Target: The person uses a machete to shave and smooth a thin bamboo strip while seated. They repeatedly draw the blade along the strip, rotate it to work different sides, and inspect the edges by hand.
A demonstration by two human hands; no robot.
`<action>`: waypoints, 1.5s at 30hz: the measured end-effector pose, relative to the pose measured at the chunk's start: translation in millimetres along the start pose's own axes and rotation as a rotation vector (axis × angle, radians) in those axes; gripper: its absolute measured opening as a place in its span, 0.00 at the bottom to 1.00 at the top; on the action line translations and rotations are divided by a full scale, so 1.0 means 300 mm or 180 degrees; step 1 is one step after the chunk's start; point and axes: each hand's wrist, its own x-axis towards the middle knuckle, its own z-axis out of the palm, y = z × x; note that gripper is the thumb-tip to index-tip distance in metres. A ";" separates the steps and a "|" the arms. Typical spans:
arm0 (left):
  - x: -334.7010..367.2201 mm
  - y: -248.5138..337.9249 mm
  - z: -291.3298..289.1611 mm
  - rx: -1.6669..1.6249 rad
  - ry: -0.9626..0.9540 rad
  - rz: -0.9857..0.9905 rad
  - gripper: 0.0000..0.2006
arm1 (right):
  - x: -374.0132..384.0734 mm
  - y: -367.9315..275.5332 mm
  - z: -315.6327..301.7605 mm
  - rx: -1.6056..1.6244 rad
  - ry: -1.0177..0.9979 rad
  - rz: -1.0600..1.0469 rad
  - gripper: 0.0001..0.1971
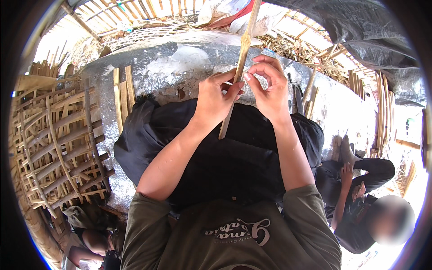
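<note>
both hands pinch bamboo strip [237, 72]: left hand [215, 100] clamped mid-strip, right hand [269, 85] fingertips closed on it; woven bamboo frame [54, 144] at left.

I see one long, thin bamboo strip [241, 58], pale tan, with a node near its upper part. It stands nearly upright, tilted slightly right, above the dark lap cloth.
</note>
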 end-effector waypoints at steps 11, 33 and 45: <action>0.005 -0.015 -0.003 -0.0266 -0.0061 -0.0219 0.13 | -0.014 -0.023 -0.082 0.0494 0.0001 0.0320 0.03; -0.007 -0.030 0.031 0.0265 0.0397 0.0493 0.17 | 0.120 -0.014 0.022 -0.1020 0.0240 -0.0654 0.13; -0.011 -0.024 0.023 0.0444 0.0307 0.0572 0.17 | 0.094 0.010 0.053 -0.1351 0.0257 -0.0641 0.06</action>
